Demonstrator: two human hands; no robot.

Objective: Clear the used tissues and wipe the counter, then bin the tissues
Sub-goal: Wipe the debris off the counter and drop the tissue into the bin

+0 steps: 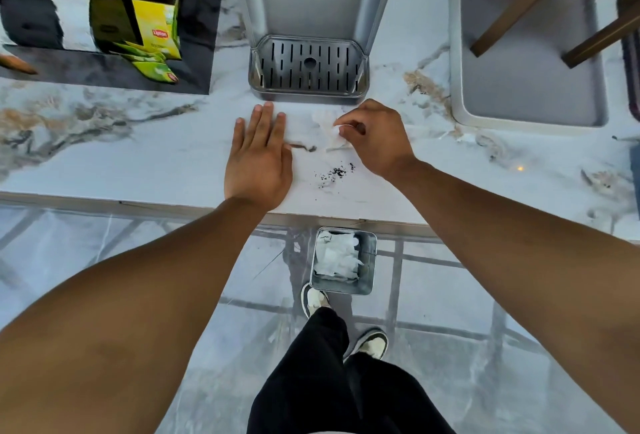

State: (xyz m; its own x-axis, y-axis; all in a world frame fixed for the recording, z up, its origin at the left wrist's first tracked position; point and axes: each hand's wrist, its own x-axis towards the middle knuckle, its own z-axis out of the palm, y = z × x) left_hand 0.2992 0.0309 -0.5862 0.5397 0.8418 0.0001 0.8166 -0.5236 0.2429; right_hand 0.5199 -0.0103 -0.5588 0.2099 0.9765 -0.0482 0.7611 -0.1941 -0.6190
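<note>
A crumpled white tissue [327, 127] lies on the marble counter [138, 163] just in front of the drip tray. My right hand [375, 137] pinches it between thumb and fingers. My left hand [258, 160] rests flat on the counter, fingers spread, holding nothing. A brown smear [303, 147] sits between the hands, and dark tea specks [336, 172] lie nearer the counter's front edge. On the floor below the edge stands a small metal bin [369, 260] with white tissues [337, 257] inside.
A grey dispenser with a slotted drip tray [308, 68] stands behind the hands. A black organiser [194, 63] with yellow tea packets [156, 39] is at the back left. A grey tray [526, 87] sits at the right. My legs and shoes [372, 343] are beside the bin.
</note>
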